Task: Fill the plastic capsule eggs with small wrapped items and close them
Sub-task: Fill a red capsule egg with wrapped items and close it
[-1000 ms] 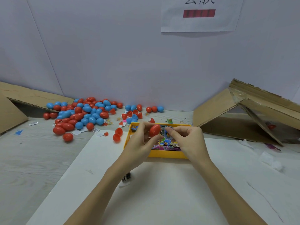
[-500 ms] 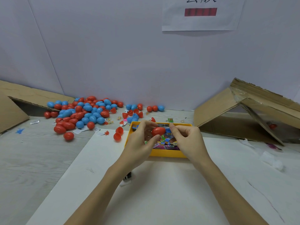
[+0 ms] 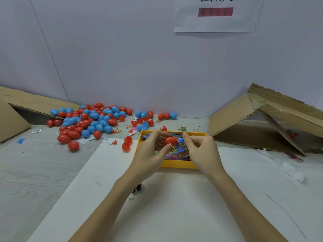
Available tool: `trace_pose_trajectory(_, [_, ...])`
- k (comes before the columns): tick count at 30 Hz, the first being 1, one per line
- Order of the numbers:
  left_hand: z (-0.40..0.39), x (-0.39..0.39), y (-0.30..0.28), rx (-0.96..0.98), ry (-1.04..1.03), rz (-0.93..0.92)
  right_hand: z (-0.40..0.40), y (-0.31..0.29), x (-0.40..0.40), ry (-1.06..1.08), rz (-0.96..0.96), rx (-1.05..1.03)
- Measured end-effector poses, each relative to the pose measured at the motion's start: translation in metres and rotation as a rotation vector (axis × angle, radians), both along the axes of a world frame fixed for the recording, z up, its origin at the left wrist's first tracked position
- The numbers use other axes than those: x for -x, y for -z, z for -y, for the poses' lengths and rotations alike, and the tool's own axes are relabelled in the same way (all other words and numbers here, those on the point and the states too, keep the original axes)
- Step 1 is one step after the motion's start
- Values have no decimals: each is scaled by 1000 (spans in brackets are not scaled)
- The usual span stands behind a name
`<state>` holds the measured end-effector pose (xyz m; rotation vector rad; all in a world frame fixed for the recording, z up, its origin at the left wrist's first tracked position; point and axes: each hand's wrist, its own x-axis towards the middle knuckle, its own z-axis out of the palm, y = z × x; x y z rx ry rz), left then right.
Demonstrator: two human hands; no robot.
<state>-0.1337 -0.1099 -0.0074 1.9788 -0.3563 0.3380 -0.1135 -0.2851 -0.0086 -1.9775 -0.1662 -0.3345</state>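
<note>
A closed red capsule egg (image 3: pixel 170 140) lies sideways between my two hands, just above the yellow tray (image 3: pixel 174 164). My left hand (image 3: pixel 152 152) grips its left end with thumb and curled fingers. At the egg's right end are the curled fingertips of my right hand (image 3: pixel 201 152), which pinch it. Colourful small wrapped items (image 3: pixel 176 151) fill the tray under my hands. A pile of red and blue eggs (image 3: pixel 90 119) lies at the back left, and an open red egg (image 3: pixel 126 144) rests left of the tray.
The tray stands on a white sheet (image 3: pixel 157 206) over a pale wooden table. Tilted cardboard boxes stand at the far left (image 3: pixel 12 117) and right (image 3: pixel 262 123). Loose egg halves (image 3: pixel 143 123), scraps of wrapper and a small dark item (image 3: pixel 137 189) by my left forearm lie about.
The red egg has turned from tilted to lying sideways between my fingers and shifted slightly right. Both hands stay over the tray.
</note>
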Motion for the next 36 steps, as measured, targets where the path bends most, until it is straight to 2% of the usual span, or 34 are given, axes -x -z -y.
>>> trace_pose_trajectory(5, [1,0,-2,50,22,-22,-2,1,2,7,-8,-1])
trace_pose_trajectory(10, [0,0,-5,137,33,-56,-4,-3,4,-141,-90,-162])
trace_pose_trajectory(14, [-1,0,-6,161,21,-64,-5,-2,6,-183,-82,-255])
trace_pose_trajectory(21, [-2,-2,-6,247,3,-105,-7,-5,8,-152,30,-213])
trace_pose_trajectory(36, [-2,-1,-8,302,4,-173,-9,-5,9,-162,68,-247])
